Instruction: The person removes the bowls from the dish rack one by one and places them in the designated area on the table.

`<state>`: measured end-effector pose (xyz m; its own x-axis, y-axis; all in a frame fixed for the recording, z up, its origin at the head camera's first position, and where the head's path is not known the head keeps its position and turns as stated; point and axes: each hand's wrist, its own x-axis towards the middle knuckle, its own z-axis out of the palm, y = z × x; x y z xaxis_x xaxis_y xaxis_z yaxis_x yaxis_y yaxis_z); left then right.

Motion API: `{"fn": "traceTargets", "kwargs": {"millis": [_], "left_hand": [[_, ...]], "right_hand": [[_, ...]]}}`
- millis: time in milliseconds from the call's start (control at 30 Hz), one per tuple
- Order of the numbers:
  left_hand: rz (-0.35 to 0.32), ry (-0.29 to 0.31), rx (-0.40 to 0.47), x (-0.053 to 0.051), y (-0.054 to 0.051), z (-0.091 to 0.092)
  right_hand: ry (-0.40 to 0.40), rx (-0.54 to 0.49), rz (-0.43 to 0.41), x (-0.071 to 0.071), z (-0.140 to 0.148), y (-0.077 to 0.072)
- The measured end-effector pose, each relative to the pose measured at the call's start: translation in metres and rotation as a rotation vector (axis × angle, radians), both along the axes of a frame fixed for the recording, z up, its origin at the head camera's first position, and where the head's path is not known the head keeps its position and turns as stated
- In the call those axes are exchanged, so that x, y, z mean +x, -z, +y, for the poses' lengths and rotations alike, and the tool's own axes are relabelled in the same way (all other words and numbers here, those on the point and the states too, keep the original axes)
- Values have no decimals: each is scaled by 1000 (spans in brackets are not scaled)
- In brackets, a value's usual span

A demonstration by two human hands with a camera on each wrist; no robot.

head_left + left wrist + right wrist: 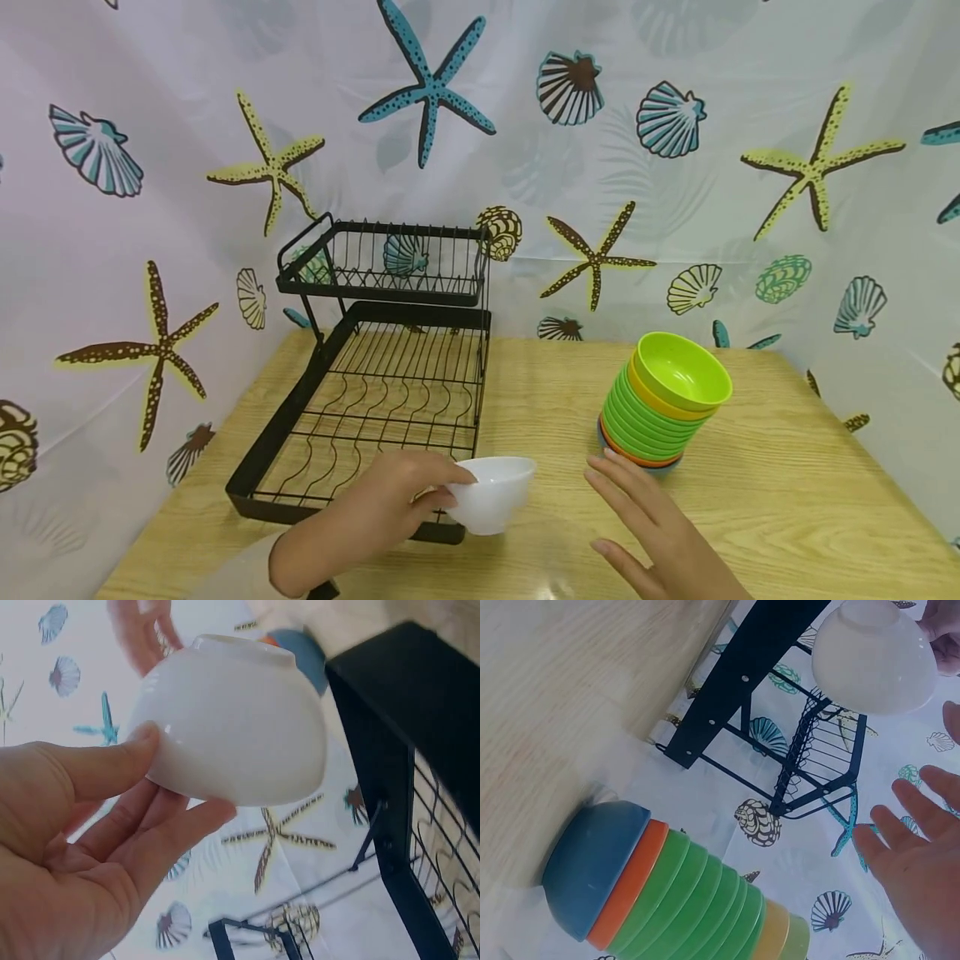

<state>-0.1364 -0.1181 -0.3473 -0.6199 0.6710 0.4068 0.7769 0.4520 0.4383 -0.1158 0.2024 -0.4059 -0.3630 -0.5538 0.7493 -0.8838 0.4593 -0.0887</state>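
A white bowl (491, 500) is held above the table, near the front right corner of the black dish rack (360, 500). My left hand (390, 500) pinches its rim, thumb on the outer wall and fingers at the rim, as the left wrist view shows on the bowl (232, 724). To the right, my right hand (648, 521) is apart from the bowl with its fingers extended and nothing in them. Just beyond that hand leans a stack of nested bowls (648, 417), lime on top, then yellow, several green, orange and blue at the bottom.
The two-tier rack stands on the left of the wooden table (555, 417), its smaller upper shelf (382, 292) at the back. A patterned curtain (517, 167) with starfish and shells hangs behind and along both sides.
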Motion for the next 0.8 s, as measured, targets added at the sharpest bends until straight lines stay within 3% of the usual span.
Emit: {"fn": "traceTargets", "kwargs": {"millis": [100,200,500,633,800], "left_hand": [[124,87,5,2,7,9],[199,160,13,3,11,16],[472,231,-39,6,17,29],[514,291,-29,5,19,30],[561,315,-33,3,19,31]], "right_hand": [[-62,7,50,1,-4,-3],[-117,11,110,2,-10,-5],[-137,-53,77,11,-14,-2],[-158,-73,108,10,-14,-1],[-172,-97,66,13,-11,2]]}}
